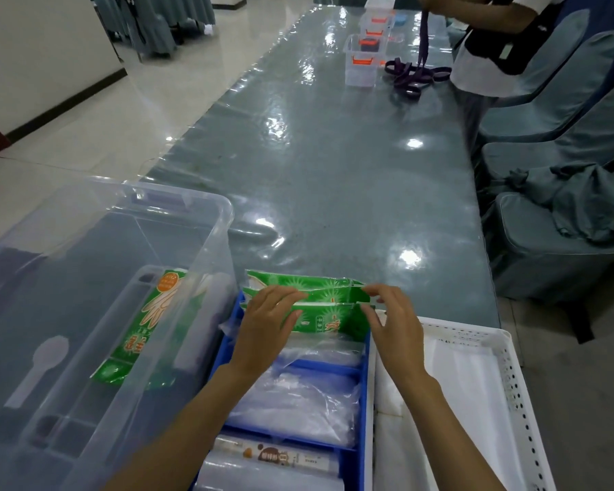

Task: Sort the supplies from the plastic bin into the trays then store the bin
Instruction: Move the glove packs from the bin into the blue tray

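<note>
A large clear plastic bin stands at the left, holding a green glove packet, a white plastic spoon and a white roll. Right of it sits a blue divided tray filled with clear plastic packets. Green glove packets stand in the tray's far compartment. My left hand rests its fingers on their left end. My right hand pinches their right end. A white perforated tray with white napkins lies at the right.
The long table under shiny plastic stretches ahead. Small clear boxes with orange clips and purple straps lie at the far end, where another person stands. Covered chairs line the right side.
</note>
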Action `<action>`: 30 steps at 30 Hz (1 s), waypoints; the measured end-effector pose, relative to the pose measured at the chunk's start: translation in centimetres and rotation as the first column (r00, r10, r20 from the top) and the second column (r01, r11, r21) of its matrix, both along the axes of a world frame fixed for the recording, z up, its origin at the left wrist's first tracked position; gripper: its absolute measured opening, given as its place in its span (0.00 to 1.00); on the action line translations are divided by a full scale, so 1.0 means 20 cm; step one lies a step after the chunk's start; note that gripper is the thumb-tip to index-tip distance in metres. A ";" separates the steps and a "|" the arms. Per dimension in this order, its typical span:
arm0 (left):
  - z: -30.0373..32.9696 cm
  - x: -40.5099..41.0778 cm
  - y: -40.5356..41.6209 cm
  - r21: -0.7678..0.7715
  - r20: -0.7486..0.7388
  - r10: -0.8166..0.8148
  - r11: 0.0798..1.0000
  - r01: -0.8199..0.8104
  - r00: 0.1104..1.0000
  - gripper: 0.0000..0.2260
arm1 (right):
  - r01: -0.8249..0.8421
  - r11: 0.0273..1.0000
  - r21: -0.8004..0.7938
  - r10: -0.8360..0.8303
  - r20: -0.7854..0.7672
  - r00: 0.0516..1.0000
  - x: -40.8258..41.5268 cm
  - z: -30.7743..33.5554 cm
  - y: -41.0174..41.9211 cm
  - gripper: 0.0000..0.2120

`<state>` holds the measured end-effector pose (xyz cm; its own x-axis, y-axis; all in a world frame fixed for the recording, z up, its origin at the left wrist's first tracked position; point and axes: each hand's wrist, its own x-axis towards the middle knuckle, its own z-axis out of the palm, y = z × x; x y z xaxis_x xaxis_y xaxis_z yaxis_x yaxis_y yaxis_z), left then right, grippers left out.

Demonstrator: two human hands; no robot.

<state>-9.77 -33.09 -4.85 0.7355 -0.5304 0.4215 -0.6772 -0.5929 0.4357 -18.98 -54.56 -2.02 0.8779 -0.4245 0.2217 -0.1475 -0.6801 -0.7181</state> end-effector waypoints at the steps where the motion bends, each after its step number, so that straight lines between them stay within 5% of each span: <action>1: -0.01 -0.03 0.03 -0.032 0.026 0.006 0.999 -0.005 1.000 0.13 | -0.053 0.998 -0.016 0.053 0.013 0.998 -0.02 0.01 0.03 0.10; 4: -0.09 -0.12 0.12 -0.032 0.035 0.037 0.999 -0.036 0.999 0.11 | -0.241 0.964 -0.109 0.229 -0.111 0.967 -0.07 -0.03 0.11 0.09; 11: -0.27 -0.12 0.27 0.188 -0.149 0.197 0.968 -0.167 0.969 0.17 | -0.468 0.875 -0.121 0.366 -0.466 0.805 -0.06 -0.25 0.18 0.26; 25: -0.24 -0.03 0.24 0.390 -0.452 0.153 0.920 0.040 0.879 0.33 | -0.507 0.862 -0.019 0.367 -0.666 0.650 0.06 -0.31 0.27 0.19; 30: -0.23 -0.02 0.24 0.319 -0.504 0.125 0.946 0.049 0.855 0.18 | -0.408 0.913 0.011 0.326 -0.620 0.713 0.07 -0.32 0.28 0.14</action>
<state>-10.18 -28.26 -9.53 0.8202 -0.5353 -0.2016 -0.3830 -0.7757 0.5016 -17.64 -48.87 -8.52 0.9257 -0.0466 -0.3755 -0.2368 -0.8453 -0.4790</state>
